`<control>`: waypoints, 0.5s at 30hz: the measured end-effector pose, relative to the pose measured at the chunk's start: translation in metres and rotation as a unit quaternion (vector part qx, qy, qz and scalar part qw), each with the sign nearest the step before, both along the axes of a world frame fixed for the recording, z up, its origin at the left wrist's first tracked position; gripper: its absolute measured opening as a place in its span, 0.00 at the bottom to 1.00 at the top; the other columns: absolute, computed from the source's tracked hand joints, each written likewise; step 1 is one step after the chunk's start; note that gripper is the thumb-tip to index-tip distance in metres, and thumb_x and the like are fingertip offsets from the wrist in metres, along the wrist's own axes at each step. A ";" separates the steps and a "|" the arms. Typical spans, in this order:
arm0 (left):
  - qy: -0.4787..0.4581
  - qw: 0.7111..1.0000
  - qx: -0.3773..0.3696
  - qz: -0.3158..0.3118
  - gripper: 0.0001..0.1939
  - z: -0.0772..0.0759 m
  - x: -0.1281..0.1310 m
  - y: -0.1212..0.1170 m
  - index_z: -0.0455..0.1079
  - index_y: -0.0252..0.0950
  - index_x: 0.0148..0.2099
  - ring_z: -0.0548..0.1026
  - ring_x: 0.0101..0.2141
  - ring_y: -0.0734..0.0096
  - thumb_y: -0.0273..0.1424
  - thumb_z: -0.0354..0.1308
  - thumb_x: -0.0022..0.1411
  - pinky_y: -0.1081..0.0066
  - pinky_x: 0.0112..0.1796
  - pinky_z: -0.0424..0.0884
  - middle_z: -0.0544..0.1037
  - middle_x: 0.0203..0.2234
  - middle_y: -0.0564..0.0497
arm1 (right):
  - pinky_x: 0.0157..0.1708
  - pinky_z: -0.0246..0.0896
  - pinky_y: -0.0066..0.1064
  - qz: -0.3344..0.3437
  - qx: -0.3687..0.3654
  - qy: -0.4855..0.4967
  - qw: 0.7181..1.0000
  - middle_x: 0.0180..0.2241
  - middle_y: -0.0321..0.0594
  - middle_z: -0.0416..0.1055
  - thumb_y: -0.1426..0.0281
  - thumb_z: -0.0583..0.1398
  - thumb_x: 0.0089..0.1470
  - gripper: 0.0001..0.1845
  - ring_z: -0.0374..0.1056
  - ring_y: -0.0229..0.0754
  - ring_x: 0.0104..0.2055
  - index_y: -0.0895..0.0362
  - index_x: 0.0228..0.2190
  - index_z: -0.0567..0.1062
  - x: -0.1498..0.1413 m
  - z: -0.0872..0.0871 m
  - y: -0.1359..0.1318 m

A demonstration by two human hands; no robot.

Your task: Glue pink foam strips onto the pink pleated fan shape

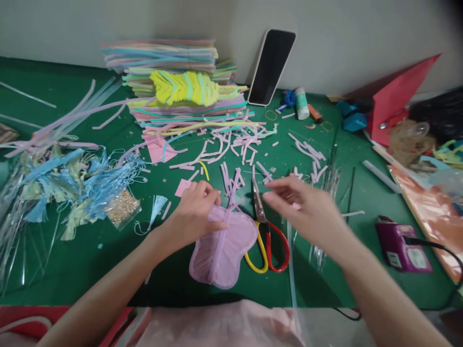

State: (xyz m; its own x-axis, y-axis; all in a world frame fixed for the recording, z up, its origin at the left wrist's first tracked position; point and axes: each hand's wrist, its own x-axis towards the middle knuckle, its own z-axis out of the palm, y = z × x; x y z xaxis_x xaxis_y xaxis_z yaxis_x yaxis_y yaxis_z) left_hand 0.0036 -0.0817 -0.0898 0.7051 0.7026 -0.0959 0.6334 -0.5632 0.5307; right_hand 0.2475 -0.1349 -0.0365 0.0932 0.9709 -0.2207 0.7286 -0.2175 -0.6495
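The lilac piece (237,246), shaped like a butterfly, is over the middle of the bench (119,270), near its front edge. The left hand (199,206) is clamped on its upper left part, with the thumb lying across it. The right hand (302,205) is in the air to the right, thumb and forefinger close to each other; I cannot tell if something thin is between them.

Just beside the piece, the scissors (258,207) lie between the two hands, one handle yellow and one red, the blades pointing to the back edge. Short lilac cuttings (249,142) are scattered behind. Toward the left edge are blue tassels (96,171) and a bag (123,207) of gold beads. At the back edge there are stems (188,113) in a pile, a yellow bundle (186,88) on them, a tilted phone (273,65) with dark screen, and a bottle (301,103). Near the right edge, a purple device (403,246) carries white labels, whose print is too small to read.
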 end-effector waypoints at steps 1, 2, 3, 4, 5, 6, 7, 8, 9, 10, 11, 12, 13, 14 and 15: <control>0.006 1.000 0.003 0.005 0.24 -0.002 0.002 -0.001 0.67 0.35 0.37 0.65 0.39 0.57 0.48 0.66 0.48 0.57 0.40 0.65 0.67 0.38 0.44 | 0.29 0.66 0.31 0.019 -0.014 0.056 0.998 0.29 0.38 0.74 0.55 0.61 0.51 0.19 0.71 0.39 0.29 0.55 0.41 0.72 -0.015 -0.003 0.001; 0.011 1.000 0.006 0.009 0.24 -0.004 0.004 -0.003 0.66 0.35 0.35 0.65 0.38 0.57 0.48 0.67 0.46 0.57 0.39 0.65 0.67 0.37 0.44 | 0.29 0.66 0.29 0.040 -0.027 0.088 0.995 0.28 0.36 0.74 0.57 0.62 0.50 0.17 0.70 0.38 0.28 0.55 0.39 0.73 -0.027 -0.007 0.002; 0.017 1.000 0.005 0.013 0.25 -0.004 0.005 -0.004 0.66 0.35 0.34 0.65 0.38 0.57 0.48 0.68 0.44 0.58 0.38 0.65 0.66 0.36 0.45 | 0.29 0.64 0.28 0.059 -0.033 0.100 0.993 0.27 0.35 0.74 0.60 0.61 0.52 0.12 0.69 0.37 0.27 0.55 0.35 0.74 -0.036 -0.011 0.003; 0.025 1.000 -0.001 0.017 0.25 -0.003 0.005 -0.006 0.65 0.35 0.32 0.65 0.37 0.56 0.48 0.69 0.43 0.58 0.37 0.64 0.66 0.35 0.45 | 0.29 0.63 0.28 0.072 -0.035 0.105 0.991 0.26 0.35 0.74 0.62 0.60 0.53 0.09 0.68 0.36 0.27 0.55 0.31 0.74 -0.041 -0.014 0.002; 0.032 0.999 -0.014 0.021 0.25 -0.001 0.005 -0.007 0.64 0.36 0.31 0.65 0.37 0.56 0.48 0.69 0.42 0.59 0.37 0.64 0.67 0.34 0.45 | 0.28 0.62 0.27 0.080 -0.038 0.104 0.991 0.26 0.34 0.74 0.64 0.59 0.54 0.08 0.67 0.35 0.26 0.55 0.29 0.74 -0.044 -0.016 0.002; 0.039 0.999 -0.031 0.022 0.24 0.002 0.005 -0.009 0.63 0.36 0.30 0.65 0.37 0.56 0.47 0.69 0.43 0.59 0.36 0.63 0.67 0.33 0.46 | 0.27 0.61 0.26 0.084 -0.040 0.103 0.990 0.25 0.34 0.74 0.66 0.58 0.55 0.07 0.66 0.34 0.25 0.55 0.27 0.74 -0.045 -0.017 0.000; 0.044 0.997 -0.057 0.024 0.23 0.006 0.005 -0.011 0.62 0.36 0.30 0.66 0.36 0.57 0.46 0.68 0.44 0.61 0.36 0.63 0.68 0.31 0.48 | 0.26 0.60 0.26 0.086 -0.043 0.105 0.990 0.25 0.33 0.73 0.68 0.58 0.54 0.07 0.65 0.34 0.25 0.55 0.26 0.74 -0.045 -0.016 -0.003; 0.045 0.995 -0.087 0.024 0.21 0.011 0.005 -0.012 0.62 0.37 0.30 0.67 0.35 0.59 0.45 0.67 0.46 0.62 0.34 0.63 0.69 0.29 0.49 | 0.25 0.59 0.25 0.087 -0.045 0.109 0.989 0.24 0.32 0.72 0.70 0.58 0.53 0.05 0.64 0.33 0.24 0.55 0.26 0.73 -0.043 -0.014 -0.006; 0.043 0.992 -0.116 0.027 0.19 0.015 0.005 -0.014 0.62 0.37 0.32 0.68 0.33 0.62 0.44 0.65 0.49 0.65 0.32 0.62 0.69 0.28 0.52 | 0.25 0.58 0.24 0.088 -0.042 0.114 0.989 0.23 0.31 0.71 0.72 0.58 0.52 0.04 0.64 0.32 0.23 0.55 0.26 0.73 -0.042 -0.012 -0.009; 0.040 0.985 -0.165 0.038 0.17 0.020 0.005 -0.015 0.62 0.37 0.35 0.69 0.31 0.65 0.41 0.63 0.51 0.67 0.30 0.61 0.71 0.27 0.53 | 0.24 0.57 0.23 0.089 -0.035 0.117 0.989 0.22 0.31 0.71 0.73 0.58 0.51 0.04 0.63 0.32 0.23 0.55 0.26 0.73 -0.042 -0.009 -0.013; 0.037 0.976 -0.208 0.049 0.15 0.023 0.006 -0.015 0.63 0.38 0.39 0.70 0.29 0.66 0.39 0.62 0.53 0.69 0.29 0.60 0.72 0.27 0.55 | 0.23 0.57 0.23 0.090 -0.024 0.120 0.988 0.21 0.30 0.69 0.74 0.58 0.50 0.04 0.62 0.31 0.22 0.55 0.26 0.73 -0.041 -0.007 -0.017; 0.032 0.968 -0.242 0.058 0.15 0.026 0.007 -0.016 0.64 0.39 0.42 0.71 0.29 0.67 0.38 0.61 0.54 0.69 0.29 0.60 0.73 0.28 0.55 | 0.22 0.56 0.22 0.090 -0.011 0.121 0.989 0.20 0.30 0.68 0.75 0.58 0.49 0.04 0.62 0.31 0.22 0.55 0.26 0.72 -0.041 -0.006 -0.021; 0.025 0.961 -0.268 0.065 0.16 0.028 0.008 -0.016 0.65 0.39 0.44 0.71 0.29 0.68 0.37 0.60 0.54 0.70 0.29 0.60 0.74 0.28 0.56 | 0.21 0.56 0.22 0.088 0.001 0.119 0.989 0.20 0.30 0.67 0.76 0.58 0.48 0.04 0.62 0.31 0.21 0.55 0.25 0.72 -0.042 -0.005 -0.025; 0.017 0.956 -0.286 0.067 0.14 0.029 0.009 -0.016 0.67 0.40 0.44 0.72 0.29 0.69 0.37 0.60 0.54 0.70 0.29 0.60 0.74 0.28 0.56 | 0.21 0.56 0.22 0.086 0.009 0.116 0.989 0.20 0.30 0.67 0.76 0.58 0.48 0.05 0.61 0.31 0.21 0.55 0.25 0.72 -0.042 -0.005 -0.028; 0.010 0.952 -0.299 0.067 0.12 0.029 0.010 -0.016 0.69 0.40 0.42 0.72 0.29 0.70 0.37 0.60 0.55 0.71 0.29 0.61 0.75 0.27 0.57 | 0.21 0.56 0.22 0.086 0.015 0.113 0.990 0.20 0.30 0.66 0.77 0.58 0.47 0.05 0.61 0.30 0.21 0.55 0.25 0.71 -0.042 -0.006 -0.031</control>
State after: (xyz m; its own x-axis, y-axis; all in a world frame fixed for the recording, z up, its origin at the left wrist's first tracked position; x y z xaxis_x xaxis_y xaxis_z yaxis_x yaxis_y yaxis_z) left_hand 0.0135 -0.0976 -0.0611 0.6071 0.6010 -0.5198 0.6920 -0.0783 0.7176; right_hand 0.2052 -0.1662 -0.0422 -0.1217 0.9747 -0.1872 0.5884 -0.0811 -0.8045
